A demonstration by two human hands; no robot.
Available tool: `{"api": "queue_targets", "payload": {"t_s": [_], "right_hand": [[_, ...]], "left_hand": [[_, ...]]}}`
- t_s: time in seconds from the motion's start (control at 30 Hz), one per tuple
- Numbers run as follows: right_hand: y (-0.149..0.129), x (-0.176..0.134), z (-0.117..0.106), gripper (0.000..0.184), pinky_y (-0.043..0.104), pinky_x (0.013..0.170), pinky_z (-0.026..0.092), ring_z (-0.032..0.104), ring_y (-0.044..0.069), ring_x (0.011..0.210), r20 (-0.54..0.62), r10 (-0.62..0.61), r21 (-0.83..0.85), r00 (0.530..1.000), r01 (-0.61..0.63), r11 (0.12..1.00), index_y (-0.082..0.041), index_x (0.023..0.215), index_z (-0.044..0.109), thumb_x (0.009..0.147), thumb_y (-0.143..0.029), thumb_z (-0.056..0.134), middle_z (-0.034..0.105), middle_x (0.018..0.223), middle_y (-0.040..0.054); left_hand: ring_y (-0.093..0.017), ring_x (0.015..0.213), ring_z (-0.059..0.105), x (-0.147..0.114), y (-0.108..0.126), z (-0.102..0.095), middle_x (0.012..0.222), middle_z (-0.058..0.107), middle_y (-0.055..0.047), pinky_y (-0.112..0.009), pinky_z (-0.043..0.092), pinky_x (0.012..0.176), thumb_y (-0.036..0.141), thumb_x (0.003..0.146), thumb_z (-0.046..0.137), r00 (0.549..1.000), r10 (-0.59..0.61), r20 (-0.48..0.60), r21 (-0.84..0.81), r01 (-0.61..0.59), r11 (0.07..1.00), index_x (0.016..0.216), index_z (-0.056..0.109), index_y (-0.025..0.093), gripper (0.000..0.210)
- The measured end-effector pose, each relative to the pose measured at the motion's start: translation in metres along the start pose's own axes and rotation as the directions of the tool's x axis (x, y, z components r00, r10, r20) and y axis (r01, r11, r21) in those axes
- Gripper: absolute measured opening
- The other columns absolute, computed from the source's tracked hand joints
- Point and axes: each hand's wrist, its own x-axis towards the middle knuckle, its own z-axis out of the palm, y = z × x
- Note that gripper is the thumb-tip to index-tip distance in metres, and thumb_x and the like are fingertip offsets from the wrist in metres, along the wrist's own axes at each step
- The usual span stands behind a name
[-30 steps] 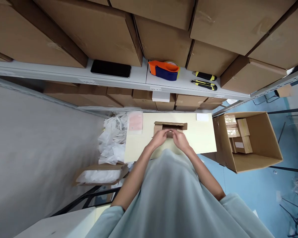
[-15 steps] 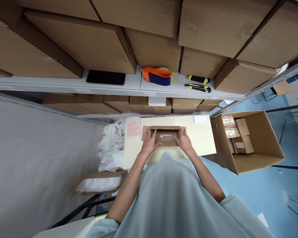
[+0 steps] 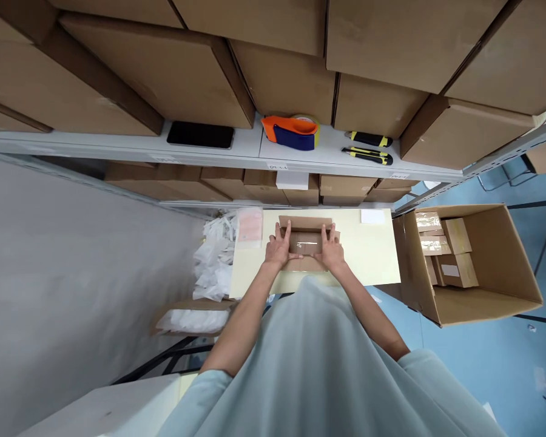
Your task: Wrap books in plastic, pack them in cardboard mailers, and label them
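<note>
A small cardboard box (image 3: 307, 244) sits open at the top on the cream-coloured table (image 3: 370, 258), its flaps folded outward. A strip of shiny clear tape shows inside on its bottom. My left hand (image 3: 277, 249) holds the box's left end, fingers spread toward the far flap and thumb along the near edge. At the right end my right hand (image 3: 332, 250) grips it in the same way, so the two thumbs point toward each other. Part of the side flaps is hidden beneath my hands.
An orange and blue tape dispenser (image 3: 293, 133), a black phone (image 3: 200, 135) and two utility knives (image 3: 368, 147) lie on the shelf ahead. White plastic bags (image 3: 216, 255) are heaped left. A large carton (image 3: 505, 261) holding several small boxes stands right. A white paper (image 3: 372, 216) lies on the table.
Both hands have moved from the side flaps inward and onto the far and near edges of the box. The far flap now shows more fully. The view has shifted slightly.
</note>
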Motion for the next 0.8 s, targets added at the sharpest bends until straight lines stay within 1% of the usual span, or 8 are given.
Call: {"api": "queue_targets", "payload": {"t_s": [0.1,0.2,0.3,0.4,0.5,0.63,0.73,0.8], "right_hand": [[0.008,0.018,0.005,0.159,0.063,0.127,0.049,0.034,0.052,0.168,0.142,0.002,0.015,0.99,-0.004,1.0,-0.019,0.184,0.002,0.07,-0.058,0.105,-0.019,0.187,0.0255],[0.015,0.035,0.015,0.168,0.069,0.127,0.048,0.025,0.054,0.17,0.217,0.013,-0.008,0.976,-0.011,1.0,-0.018,0.183,-0.003,0.063,-0.056,0.108,-0.027,0.185,0.0244],[0.02,0.047,0.032,0.157,0.073,0.122,0.052,0.025,0.056,0.169,0.155,0.0,0.02,0.988,-0.003,1.0,-0.018,0.184,0.003,0.068,-0.045,0.105,-0.028,0.185,0.0224],[0.027,0.057,0.048,0.136,0.077,0.117,0.055,0.025,0.057,0.168,0.073,-0.04,0.115,0.997,0.032,0.993,-0.017,0.183,0.014,0.079,-0.044,0.098,-0.022,0.187,0.0237],[0.035,0.064,0.057,0.126,0.076,0.114,0.057,0.029,0.056,0.167,0.044,-0.069,0.144,0.997,0.062,0.988,-0.014,0.182,0.021,0.084,-0.048,0.094,-0.018,0.187,0.0258],[0.041,0.06,0.054,0.131,0.075,0.117,0.055,0.031,0.058,0.166,0.052,-0.037,0.064,0.998,0.034,0.997,-0.014,0.18,0.025,0.076,-0.04,0.101,-0.017,0.188,0.0249],[0.041,0.049,0.045,0.13,0.072,0.12,0.054,0.033,0.055,0.166,0.042,-0.039,0.055,0.998,0.037,0.998,-0.019,0.18,0.027,0.074,-0.036,0.101,-0.017,0.189,0.0198],[0.041,0.04,0.036,0.129,0.07,0.121,0.054,0.035,0.053,0.165,0.04,-0.041,0.046,0.998,0.039,0.998,-0.021,0.182,0.023,0.078,-0.037,0.097,-0.017,0.19,0.0175]], "left_hand": [[-0.06,0.153,0.045,0.009,-0.004,0.005,0.184,0.01,-0.036,-0.068,0.05,0.119,0.075,0.062,0.1,1.0,0.008,0.024,0.011,-0.009,1.0,0.179,0.027,0.021,0.148],[-0.06,0.153,0.044,0.017,-0.01,0.012,0.183,0.013,-0.037,-0.066,0.05,0.12,0.075,0.059,0.101,0.999,0.0,0.04,0.009,0.0,1.0,0.178,0.029,0.02,0.15],[-0.062,0.15,0.045,0.021,-0.014,0.02,0.184,0.007,-0.036,-0.065,0.053,0.116,0.072,0.051,0.106,0.997,-0.018,0.069,0.01,0.017,1.0,0.179,0.025,0.018,0.161],[-0.061,0.146,0.048,0.021,-0.019,0.027,0.186,-0.001,-0.034,-0.063,0.057,0.113,0.065,0.047,0.11,0.996,0.03,0.082,0.034,-0.033,0.999,0.18,0.019,0.015,0.169],[-0.057,0.146,0.048,0.021,-0.023,0.031,0.187,0.009,-0.03,-0.059,0.056,0.116,0.059,0.053,0.11,0.995,0.088,0.049,0.028,-0.089,0.996,0.179,0.022,0.014,0.16],[-0.058,0.149,0.046,0.02,-0.024,0.032,0.184,0.023,-0.028,-0.061,0.056,0.116,0.052,0.051,0.113,0.995,0.093,0.031,-0.004,-0.093,0.996,0.179,0.023,0.013,0.161],[-0.059,0.15,0.044,0.015,-0.021,0.03,0.185,0.019,-0.029,-0.063,0.057,0.116,0.056,0.053,0.111,0.993,0.119,0.027,-0.034,-0.118,0.992,0.18,0.021,0.012,0.162],[-0.058,0.148,0.045,0.01,-0.02,0.028,0.186,0.017,-0.029,-0.063,0.057,0.115,0.054,0.055,0.111,0.99,0.137,0.019,-0.027,-0.136,0.99,0.181,0.018,0.013,0.163]]}}
